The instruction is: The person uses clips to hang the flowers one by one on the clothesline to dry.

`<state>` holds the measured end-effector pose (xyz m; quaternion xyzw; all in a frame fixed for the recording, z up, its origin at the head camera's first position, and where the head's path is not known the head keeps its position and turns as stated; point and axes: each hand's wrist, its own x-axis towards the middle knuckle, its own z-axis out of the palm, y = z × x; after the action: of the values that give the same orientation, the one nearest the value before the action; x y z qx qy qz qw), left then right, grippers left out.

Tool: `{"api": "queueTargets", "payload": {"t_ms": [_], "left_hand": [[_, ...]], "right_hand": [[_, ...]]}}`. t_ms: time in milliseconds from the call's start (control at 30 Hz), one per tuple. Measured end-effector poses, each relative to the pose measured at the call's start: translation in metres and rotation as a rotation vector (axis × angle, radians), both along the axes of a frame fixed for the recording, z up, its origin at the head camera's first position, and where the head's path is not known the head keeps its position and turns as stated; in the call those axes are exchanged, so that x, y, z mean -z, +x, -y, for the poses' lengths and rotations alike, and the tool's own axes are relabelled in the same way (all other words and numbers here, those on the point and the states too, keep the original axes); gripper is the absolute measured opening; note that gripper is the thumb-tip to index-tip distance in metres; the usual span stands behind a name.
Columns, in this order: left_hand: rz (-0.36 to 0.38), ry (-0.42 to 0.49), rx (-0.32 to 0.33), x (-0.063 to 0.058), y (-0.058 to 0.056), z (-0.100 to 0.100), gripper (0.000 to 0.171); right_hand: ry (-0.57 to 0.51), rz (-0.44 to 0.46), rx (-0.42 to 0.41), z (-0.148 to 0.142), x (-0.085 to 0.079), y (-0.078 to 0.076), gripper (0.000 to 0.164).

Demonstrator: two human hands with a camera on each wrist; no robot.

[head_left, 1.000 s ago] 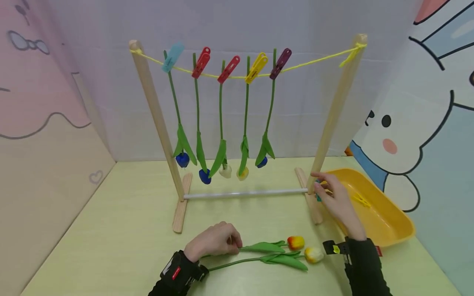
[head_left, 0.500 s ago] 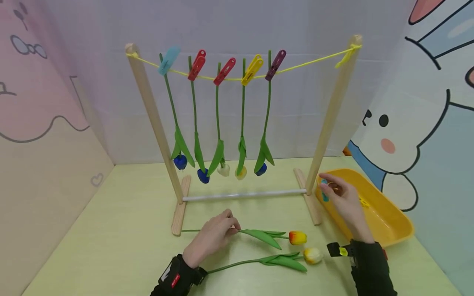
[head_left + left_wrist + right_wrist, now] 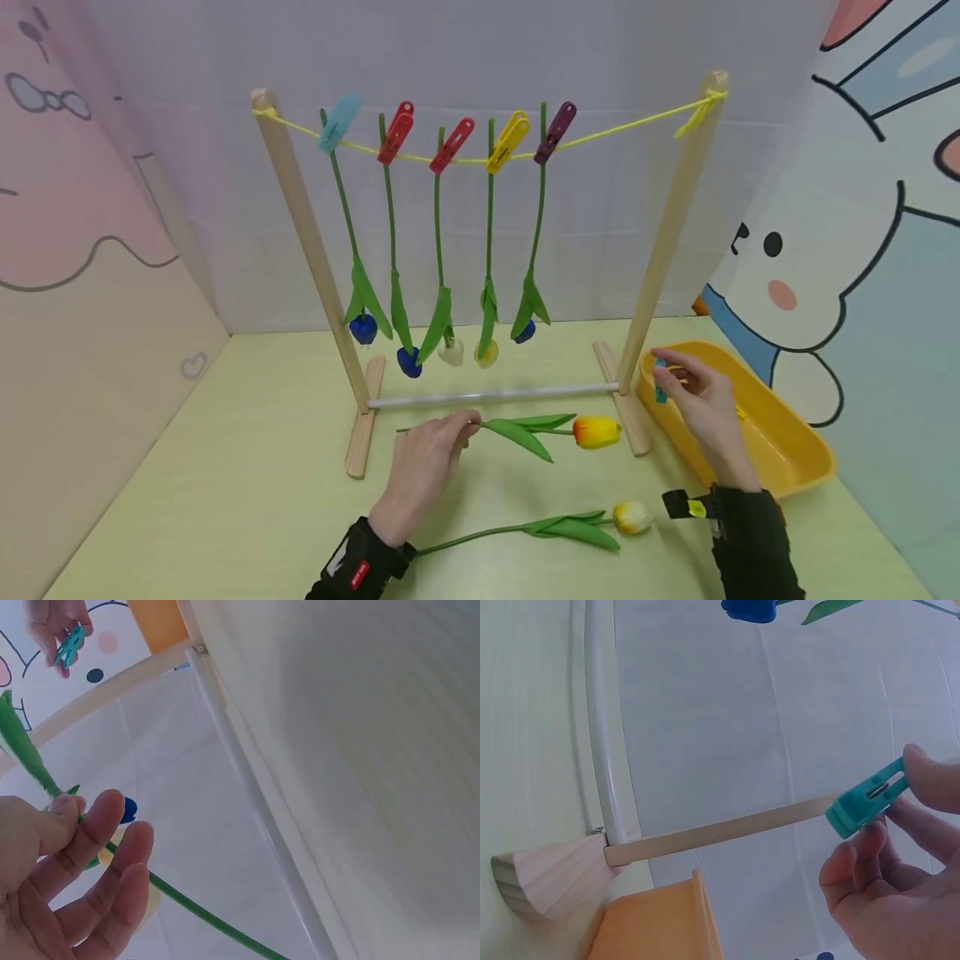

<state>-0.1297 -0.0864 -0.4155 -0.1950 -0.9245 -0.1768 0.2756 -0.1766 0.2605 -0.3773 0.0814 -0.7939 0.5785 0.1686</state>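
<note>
My left hand [image 3: 431, 458] pinches the green stem of an artificial tulip [image 3: 596, 432] with a red-and-yellow bloom, held over the table in front of the rack. In the left wrist view its stem [image 3: 206, 915] runs from thumb and forefinger toward the lower right. Near the rack's right post my right hand [image 3: 701, 408] pinches a teal clothespin [image 3: 866, 799] between thumb and fingers. A second tulip [image 3: 633, 517], white and yellow, lies on the table with its stem end by my left wrist. Several tulips hang bloom-down from a yellow string [image 3: 630, 129], clipped by coloured clothespins [image 3: 452, 146].
The wooden rack has a left post [image 3: 307, 242], a right post [image 3: 671, 242], and a white crossbar [image 3: 495, 395] low between the feet. Beside its right foot stands a yellow tray [image 3: 795, 467], partly behind my right hand. A white sheet [image 3: 465, 50] hangs behind.
My left hand has lifted the red-and-yellow tulip off the table and moved it forward toward the rack. My right hand, with the teal clothespin, has shifted slightly right over the tray's edge.
</note>
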Motion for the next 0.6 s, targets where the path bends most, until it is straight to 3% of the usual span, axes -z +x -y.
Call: {"api": "queueTargets", "payload": {"t_ms": [167,400,600], "left_hand": [[-0.037,0.149,0.037,-0.003,0.001,0.001,0.009],[0.038,0.462,0.243,-0.010,0.000,-0.001,0.014],[0.106,0.563,0.305,-0.013,0.002,-0.002,0.015]], "right_hand": [[-0.020,0.003,-0.015,-0.001,0.000,0.001,0.026],[-0.037,0.014,-0.024,-0.002,0.000,0.001,0.026],[-0.010,0.043,-0.019,-0.002,-0.002,-0.001,0.032]]}}
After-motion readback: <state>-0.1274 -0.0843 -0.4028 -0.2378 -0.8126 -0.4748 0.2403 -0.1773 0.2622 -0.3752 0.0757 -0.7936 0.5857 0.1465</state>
